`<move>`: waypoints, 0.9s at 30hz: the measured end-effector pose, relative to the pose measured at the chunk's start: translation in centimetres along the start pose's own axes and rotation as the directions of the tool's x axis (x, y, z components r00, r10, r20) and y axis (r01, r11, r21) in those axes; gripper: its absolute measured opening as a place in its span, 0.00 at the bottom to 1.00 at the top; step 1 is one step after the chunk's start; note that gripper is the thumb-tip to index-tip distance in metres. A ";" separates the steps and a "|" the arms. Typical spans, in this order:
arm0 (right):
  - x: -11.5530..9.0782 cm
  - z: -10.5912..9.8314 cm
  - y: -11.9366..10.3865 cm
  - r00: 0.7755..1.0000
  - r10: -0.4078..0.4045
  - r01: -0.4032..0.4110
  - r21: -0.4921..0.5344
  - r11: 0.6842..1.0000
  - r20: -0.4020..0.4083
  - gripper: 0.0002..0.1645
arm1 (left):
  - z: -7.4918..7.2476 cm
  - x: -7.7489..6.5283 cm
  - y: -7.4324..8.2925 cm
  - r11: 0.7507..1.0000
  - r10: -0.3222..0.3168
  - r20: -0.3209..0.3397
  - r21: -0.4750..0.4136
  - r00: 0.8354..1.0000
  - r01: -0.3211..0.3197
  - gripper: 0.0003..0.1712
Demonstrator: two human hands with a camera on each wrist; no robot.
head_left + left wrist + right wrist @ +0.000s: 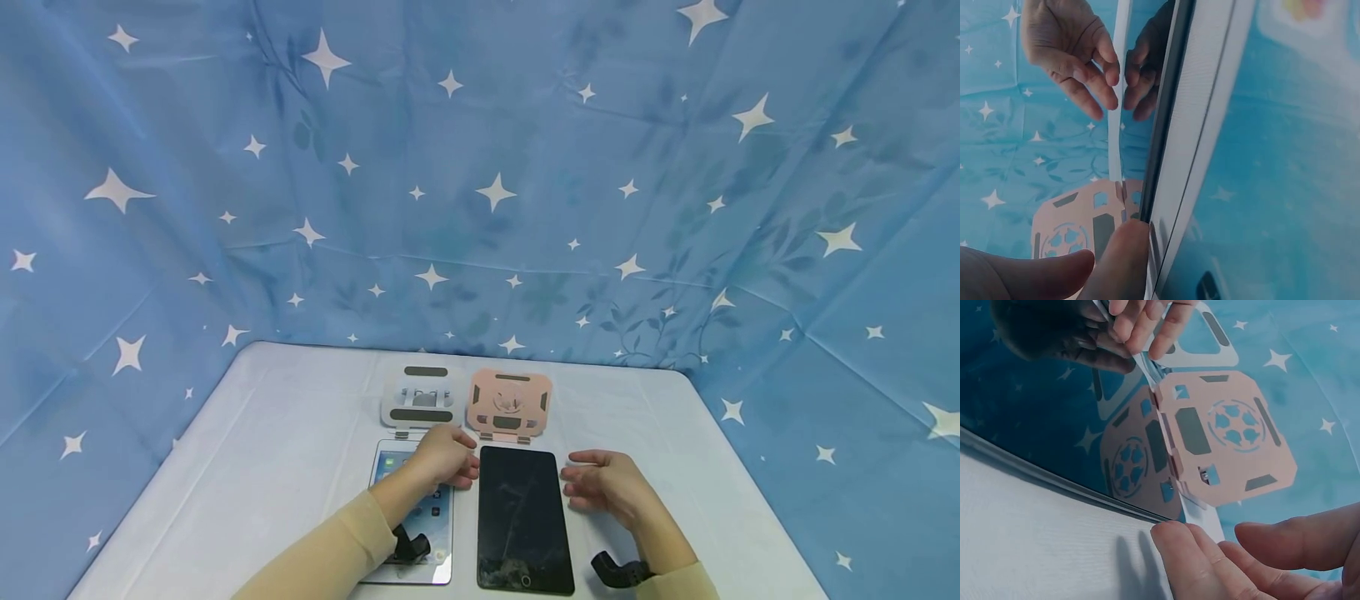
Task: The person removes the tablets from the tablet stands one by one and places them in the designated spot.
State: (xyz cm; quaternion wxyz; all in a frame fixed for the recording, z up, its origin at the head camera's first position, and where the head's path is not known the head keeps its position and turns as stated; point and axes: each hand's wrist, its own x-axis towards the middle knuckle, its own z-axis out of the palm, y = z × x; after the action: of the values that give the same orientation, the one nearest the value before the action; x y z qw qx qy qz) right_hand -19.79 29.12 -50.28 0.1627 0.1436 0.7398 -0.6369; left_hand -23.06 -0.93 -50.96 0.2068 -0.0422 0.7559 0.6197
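A tablet with a black front (523, 521) lies flat between my two hands, its screen dark and reflective. My left hand (444, 457) is at its upper left edge, reaching over a white tablet (441, 537) whose screen is lit with icons. The left fingertips (1130, 240) come right to the dark tablet's side in the left wrist view. On the other side my right hand (609, 485) has its fingers loosely bent, tips (1169, 534) close to the right edge. Neither hand grips anything. The left forearm hides part of the white tablet.
Behind the dark tablet is a pink folding stand (510, 392) with grey pads and a cut-out pattern. A white stand (399, 393) sits left of it, behind the white tablet. The white table (300, 433) ends at a blue star-printed curtain (465, 208).
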 end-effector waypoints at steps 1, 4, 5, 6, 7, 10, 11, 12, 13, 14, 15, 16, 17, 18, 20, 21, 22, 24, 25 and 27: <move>0.0 -0.1 0.0 1.000 -0.005 0.005 0.002 1.000 0.013 0.33 | -0.1 0.0 -0.1 1.000 0.004 0.007 -0.016 1.000 -0.004 0.20; -0.1 -0.4 0.0 0.999 -0.016 0.015 0.006 1.000 0.045 0.34 | -0.6 0.0 -0.1 0.998 0.010 0.027 -0.058 1.000 -0.008 0.22; -0.1 -0.4 0.0 0.998 -0.018 0.018 0.007 1.000 0.052 0.34 | -0.7 0.0 -0.1 0.998 0.011 0.031 -0.064 0.999 -0.009 0.23; -0.1 -0.5 0.0 0.998 -0.023 0.022 0.007 1.000 0.057 0.34 | -0.8 -0.1 -0.1 0.997 0.013 0.034 -0.071 0.999 -0.011 0.23; -0.1 -0.4 0.0 0.998 -0.024 0.024 0.007 1.000 0.058 0.34 | -0.9 -0.1 0.0 0.997 0.016 0.036 -0.076 0.999 -0.013 0.23; -0.1 -0.3 -0.2 0.998 -0.030 0.030 0.001 1.000 0.052 0.35 | -1.2 -0.2 0.1 0.997 0.029 0.025 -0.068 0.999 -0.027 0.22; -0.2 -0.2 -0.3 0.999 -0.032 0.032 -0.006 0.999 0.044 0.34 | -1.3 -0.2 0.2 0.997 0.033 0.019 -0.067 0.999 -0.032 0.22; -0.2 -0.2 -0.3 0.999 -0.034 0.035 -0.012 0.999 0.034 0.34 | -1.4 -0.3 0.1 0.997 0.038 0.010 -0.068 0.999 -0.037 0.22; -0.2 -0.1 -0.3 0.999 -0.034 0.035 -0.020 0.999 0.023 0.34 | -1.5 -0.2 0.1 0.997 0.043 -0.001 -0.063 0.999 -0.043 0.22; -0.2 0.0 -0.4 0.999 -0.036 0.037 -0.026 0.999 0.008 0.34 | -1.7 -0.3 0.1 0.997 0.053 -0.012 -0.058 0.999 -0.053 0.22; -0.3 0.1 -0.4 0.999 -0.039 0.039 -0.038 0.999 -0.005 0.33 | -1.8 -0.3 0.0 0.997 0.059 -0.023 -0.055 0.998 -0.060 0.22; -0.3 0.2 -0.5 0.999 -0.041 0.040 -0.048 0.998 -0.024 0.33 | -1.9 -0.4 -0.1 0.996 0.067 -0.034 -0.049 0.997 -0.069 0.22; -0.3 0.3 -0.5 0.998 -0.044 0.041 -0.060 0.997 -0.044 0.32 | -2.1 -0.4 -0.1 0.996 0.077 -0.047 -0.042 0.996 -0.079 0.22; -0.3 0.4 -0.5 0.997 -0.047 0.042 -0.072 0.997 -0.064 0.32 | -2.2 -0.5 -0.2 0.995 0.089 -0.062 -0.033 0.994 -0.091 0.21; -0.3 0.6 -0.7 0.993 -0.061 0.050 -0.103 0.993 -0.103 0.32 | -2.6 -0.7 -0.2 0.993 0.119 -0.092 -0.004 0.989 -0.120 0.20; -0.4 0.8 -0.8 0.991 -0.074 0.060 -0.129 0.990 -0.114 0.32 | -2.7 -0.8 -0.2 0.990 0.139 -0.110 0.024 0.984 -0.137 0.20; -0.4 0.9 -0.9 0.987 -0.085 0.065 -0.148 0.987 -0.133 0.31 | -2.9 -1.0 -0.1 0.986 0.162 -0.128 0.056 0.978 -0.156 0.19; -0.5 1.0 -1.1 0.982 -0.111 0.080 -0.191 0.978 -0.154 0.30 | -3.3 -1.2 0.0 0.975 0.204 -0.166 0.125 0.965 -0.184 0.19; -0.6 1.1 -1.3 0.979 -0.126 0.090 -0.215 0.972 -0.160 0.29 | -3.5 -1.3 0.1 0.966 0.223 -0.188 0.172 0.956 -0.192 0.19; -0.7 1.3 -1.5 0.972 -0.157 0.107 -0.263 0.959 -0.175 0.29 | -4.0 -1.5 0.2 0.946 0.261 -0.224 0.251 0.939 -0.203 0.20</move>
State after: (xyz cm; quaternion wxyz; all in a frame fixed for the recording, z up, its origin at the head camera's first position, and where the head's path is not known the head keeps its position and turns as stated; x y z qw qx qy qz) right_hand -19.73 27.62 -48.81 0.0639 0.1332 0.8349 -0.5302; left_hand -22.78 -4.99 -49.62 0.0368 -0.0076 0.8409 0.5399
